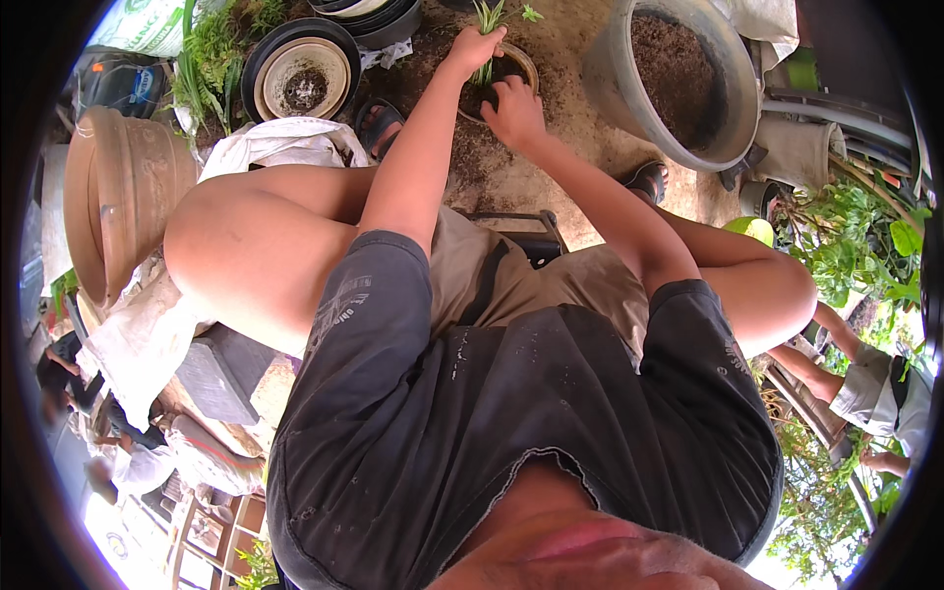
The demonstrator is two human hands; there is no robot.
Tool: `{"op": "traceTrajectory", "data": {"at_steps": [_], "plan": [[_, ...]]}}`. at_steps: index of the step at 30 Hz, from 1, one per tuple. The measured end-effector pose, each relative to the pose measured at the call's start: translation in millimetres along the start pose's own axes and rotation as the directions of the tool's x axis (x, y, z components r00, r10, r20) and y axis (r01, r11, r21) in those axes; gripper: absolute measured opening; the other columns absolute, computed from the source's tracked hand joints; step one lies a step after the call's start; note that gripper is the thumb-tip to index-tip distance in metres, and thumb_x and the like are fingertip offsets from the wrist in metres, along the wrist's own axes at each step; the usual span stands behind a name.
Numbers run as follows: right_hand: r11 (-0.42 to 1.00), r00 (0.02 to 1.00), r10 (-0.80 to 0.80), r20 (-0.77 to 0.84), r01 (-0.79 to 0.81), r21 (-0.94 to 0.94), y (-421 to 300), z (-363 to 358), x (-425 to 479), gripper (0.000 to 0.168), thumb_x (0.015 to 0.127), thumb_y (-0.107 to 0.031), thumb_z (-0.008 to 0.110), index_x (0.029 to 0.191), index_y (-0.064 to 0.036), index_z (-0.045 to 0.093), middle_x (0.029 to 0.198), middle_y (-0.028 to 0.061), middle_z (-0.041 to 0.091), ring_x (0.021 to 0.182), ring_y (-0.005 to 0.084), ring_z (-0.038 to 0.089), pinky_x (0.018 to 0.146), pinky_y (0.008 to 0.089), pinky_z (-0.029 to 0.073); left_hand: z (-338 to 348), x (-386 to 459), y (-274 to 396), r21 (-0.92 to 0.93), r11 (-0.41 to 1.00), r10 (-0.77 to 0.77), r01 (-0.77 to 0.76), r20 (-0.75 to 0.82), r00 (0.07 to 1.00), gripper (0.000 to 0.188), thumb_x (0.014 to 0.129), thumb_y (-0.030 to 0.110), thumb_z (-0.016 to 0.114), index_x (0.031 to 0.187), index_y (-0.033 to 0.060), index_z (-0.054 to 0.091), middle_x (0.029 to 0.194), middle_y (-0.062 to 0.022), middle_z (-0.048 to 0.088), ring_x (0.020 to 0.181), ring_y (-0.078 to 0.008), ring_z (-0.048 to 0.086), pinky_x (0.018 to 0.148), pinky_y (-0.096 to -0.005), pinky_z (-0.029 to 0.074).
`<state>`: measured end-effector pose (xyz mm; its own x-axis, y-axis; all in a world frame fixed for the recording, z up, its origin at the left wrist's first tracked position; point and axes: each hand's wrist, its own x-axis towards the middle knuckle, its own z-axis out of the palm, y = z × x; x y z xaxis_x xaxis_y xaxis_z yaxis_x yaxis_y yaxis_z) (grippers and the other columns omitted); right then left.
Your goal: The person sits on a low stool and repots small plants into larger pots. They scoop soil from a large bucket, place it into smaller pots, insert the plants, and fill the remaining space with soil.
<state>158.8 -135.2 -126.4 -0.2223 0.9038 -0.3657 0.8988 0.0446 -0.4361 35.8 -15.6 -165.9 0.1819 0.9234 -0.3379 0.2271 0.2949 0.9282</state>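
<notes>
Between my feet on the ground stands a small round plant pot [528,62] with dark soil [507,68] in it. My left hand [476,51] is closed around the stems of a slender green plant [483,74], whose base meets the soil at the pot's left side. Leaves of the plant stick out above my fist. My right hand [515,114] reaches over the pot's near rim with its fingers spread and bent, their tips at the soil. Nothing is seen in its grasp, though the palm is hidden.
A large grey pot [719,140] of brown soil stands at the right. Stacked black pots [380,26], a cream pot [265,88] in a black one and a big terracotta-coloured pot [103,206] are at the left. Other people [877,391] are at both sides.
</notes>
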Motion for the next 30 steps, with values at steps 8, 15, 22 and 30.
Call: {"op": "traceTrajectory", "data": {"at_steps": [8, 15, 22, 30], "plan": [[0.893, 0.928, -0.371, -0.018, 0.352, -0.28, 10.4, 14.9, -20.7, 0.054, 0.098, -0.046, 0.049, 0.13, -0.002, 0.054, 0.138, 0.0151, 0.049, 0.132, 0.031, 0.043, 0.108, 0.0473, 0.034, 0.2, -1.5, -6.9, -0.072, 0.997, 0.004, -0.003, 0.011, 1.0, 0.039, 0.096, 0.039, 0.062, 0.075, 0.006, 0.06, 0.076, -0.0038, 0.063, 0.085, -0.0204, 0.069, 0.09, -0.0404, 0.047], [0.932, 0.962, -0.257, 0.089, 0.271, -0.242, -20.8, 38.9, 4.6, 0.06, 0.097, -0.052, 0.045, 0.131, -0.002, 0.055, 0.136, 0.0147, 0.05, 0.13, 0.0287, 0.045, 0.108, 0.0482, 0.033, 2.7, 4.7, -19.8, 0.006, 1.0, 0.022, -0.022, 0.004, 1.0, 0.039, 0.095, 0.04, 0.062, 0.107, 0.003, 0.068, 0.086, -0.0096, 0.07, 0.087, -0.0197, 0.069, 0.079, -0.0407, 0.051], [0.954, 0.967, -0.255, -0.024, 0.247, -0.172, -18.7, 54.5, 17.3, 0.058, 0.097, -0.052, 0.045, 0.125, -0.002, 0.059, 0.13, 0.0143, 0.055, 0.127, 0.0292, 0.049, 0.108, 0.0502, 0.034, 7.4, -4.5, -4.2, 0.045, 0.999, 0.027, -0.028, 0.027, 0.999, 0.037, 0.096, 0.038, 0.062, 0.096, 0.0019, 0.065, 0.083, -0.0074, 0.068, 0.085, -0.0195, 0.069, 0.079, -0.041, 0.052], [0.916, 0.959, -0.263, 0.103, 0.282, -0.286, 18.5, 32.7, -10.5, 0.055, 0.098, -0.05, 0.045, 0.118, -0.002, 0.062, 0.124, 0.015, 0.058, 0.124, 0.0285, 0.053, 0.109, 0.0509, 0.034, 6.8, -13.2, 4.4, 0.004, 1.0, 0.017, -0.017, 0.029, 0.999, 0.044, 0.097, 0.039, 0.06, 0.069, 0.0058, 0.055, 0.08, -0.0069, 0.064, 0.093, -0.0239, 0.068, 0.089, -0.0439, 0.048]]}}
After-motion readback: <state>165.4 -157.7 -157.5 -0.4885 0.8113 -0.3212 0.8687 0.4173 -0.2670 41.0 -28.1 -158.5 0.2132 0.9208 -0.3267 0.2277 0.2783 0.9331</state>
